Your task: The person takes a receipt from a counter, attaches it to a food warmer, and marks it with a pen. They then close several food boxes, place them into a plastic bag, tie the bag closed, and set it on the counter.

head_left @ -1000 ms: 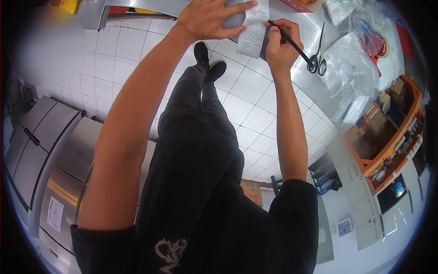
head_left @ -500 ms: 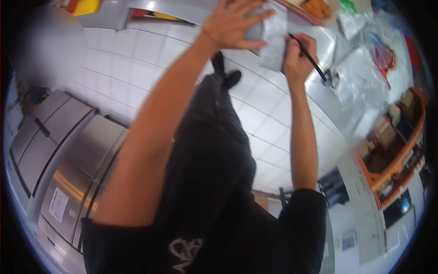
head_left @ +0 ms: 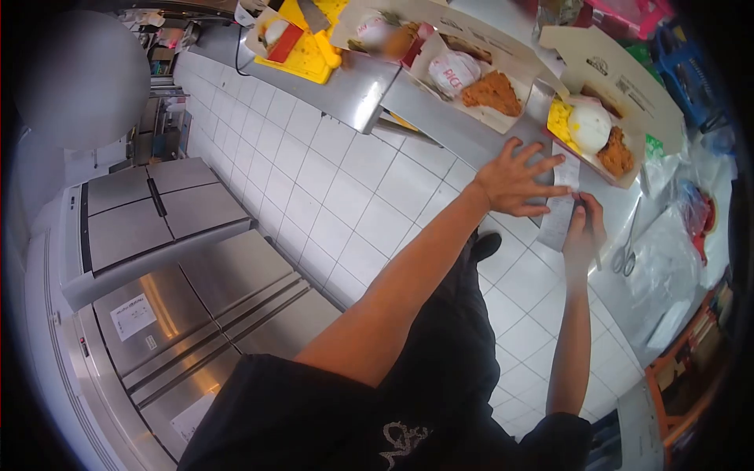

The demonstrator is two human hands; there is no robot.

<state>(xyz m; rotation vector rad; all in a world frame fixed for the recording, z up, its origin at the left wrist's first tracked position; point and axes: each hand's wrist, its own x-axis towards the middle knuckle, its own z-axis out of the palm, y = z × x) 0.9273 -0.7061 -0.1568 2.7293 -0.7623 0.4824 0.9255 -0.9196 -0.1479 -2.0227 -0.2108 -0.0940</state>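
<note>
The view has swung, showing, left beyond the thin receipt on the steel counter, a cardboard box of craggy chicken, letting both be seen together; the left hand spreads flat over the receipt's left side, grasping nothing; at its right, the right hand pinches a pen; farther right, scissors and crinkled plastic.

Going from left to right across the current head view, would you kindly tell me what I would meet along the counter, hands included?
Yellow board, packet marked RICE, left hand, printed slip, right hand, scissors.
</note>
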